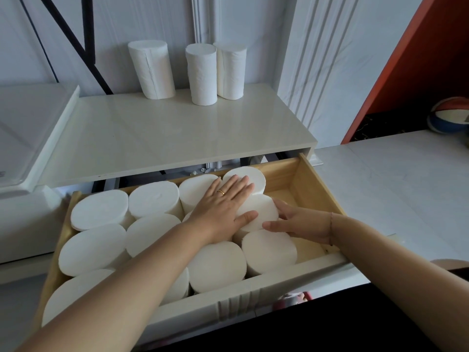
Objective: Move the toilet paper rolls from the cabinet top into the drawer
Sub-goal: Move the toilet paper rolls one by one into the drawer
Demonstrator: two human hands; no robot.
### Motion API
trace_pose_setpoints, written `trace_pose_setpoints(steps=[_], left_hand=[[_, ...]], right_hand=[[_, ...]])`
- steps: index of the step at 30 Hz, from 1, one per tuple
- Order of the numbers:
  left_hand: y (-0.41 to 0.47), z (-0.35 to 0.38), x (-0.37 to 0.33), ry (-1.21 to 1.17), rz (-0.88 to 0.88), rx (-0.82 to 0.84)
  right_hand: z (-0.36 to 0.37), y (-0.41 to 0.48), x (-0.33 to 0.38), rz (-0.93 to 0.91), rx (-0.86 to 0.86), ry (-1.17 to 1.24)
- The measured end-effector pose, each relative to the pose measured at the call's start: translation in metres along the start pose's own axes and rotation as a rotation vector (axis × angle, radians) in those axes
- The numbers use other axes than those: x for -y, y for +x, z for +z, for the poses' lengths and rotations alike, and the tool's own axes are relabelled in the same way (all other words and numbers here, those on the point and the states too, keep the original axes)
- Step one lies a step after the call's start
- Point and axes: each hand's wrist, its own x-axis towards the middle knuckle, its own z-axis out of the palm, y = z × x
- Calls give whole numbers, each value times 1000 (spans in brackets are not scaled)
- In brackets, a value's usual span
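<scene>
Three white toilet paper rolls stand upright at the back of the glossy cabinet top point(162, 133): one on the left point(152, 69), one in the middle point(201, 74), one on the right point(232, 71). Below, the wooden drawer point(319, 189) is pulled out and holds several rolls standing on end. My left hand point(223, 209) lies flat, fingers spread, on top of a roll point(264, 212) in the drawer's right part. My right hand point(302, 222) cups that same roll's right side.
A strip of bare drawer floor point(304, 247) shows along the drawer's right side. A white counter point(396, 189) runs to the right, with a coloured ball point(450, 115) in an orange-edged niche. A white tray-like surface point(28, 138) sits at left.
</scene>
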Motion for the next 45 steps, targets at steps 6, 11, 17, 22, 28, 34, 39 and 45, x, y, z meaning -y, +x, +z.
trace_pose_setpoints(steps=[6,11,17,22,28,34,39,45], left_hand=[[11,-5,8,79,5,-69],[2,-10,26,182,-114,-304],[5,-14,49,100,-490,-398],[-3,-24,83,72,-734,-442],[-18,-36,119,29,-873,-438],[-19,-38,126,13,-898,-424],[-19,-40,124,-13,-898,-443],[-17,-36,124,-7,-914,-488]], right_hand=[[-5,-1,15,49,-45,-159],[-25,18,63,-224,-710,-489],[-39,101,133,-451,-859,-152],[-18,187,180,-520,-731,-138],[2,273,234,-558,-767,-139],[4,338,266,-538,-892,-42],[2,370,283,-495,-982,40],[0,388,298,-474,-1065,81]])
